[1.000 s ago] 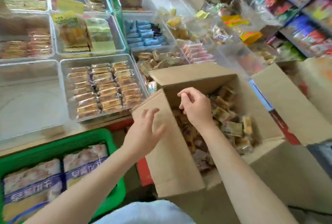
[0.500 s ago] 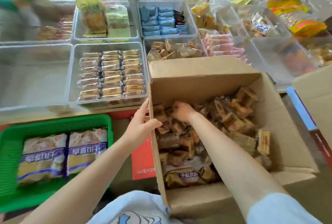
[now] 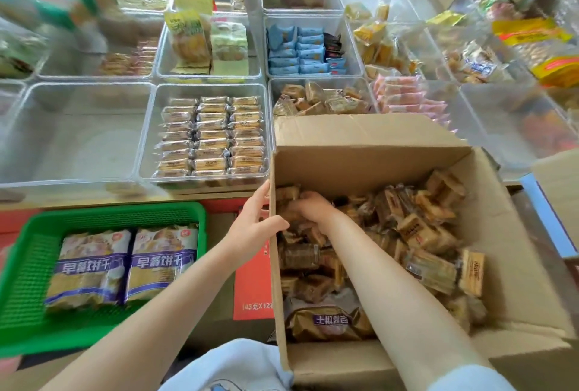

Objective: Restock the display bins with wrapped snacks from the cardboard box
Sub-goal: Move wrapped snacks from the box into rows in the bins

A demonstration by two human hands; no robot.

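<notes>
Two hands at the cardboard box (image 3: 369, 152): left hand (image 3: 253, 227) grips its near wall, right hand (image 3: 308, 207) is buried in the wrapped snacks (image 3: 416, 227), fingers curled on some. Crinkly slick film could slip out of an overfull grab. Corrugated wall looks floppy. Matching clear rigid bin (image 3: 322, 99) sits right behind the box.

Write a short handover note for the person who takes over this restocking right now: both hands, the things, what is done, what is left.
Left hand: grips the near left wall of the cardboard box, steadying it.
Right hand: down among the wrapped snacks in the box; grip cannot be seen.
Done: the middle bin holds neat rows; the bin behind the box holds some loose brown packs.
Left: the box is mostly full, and the large bin at left looks unfilled.
</notes>
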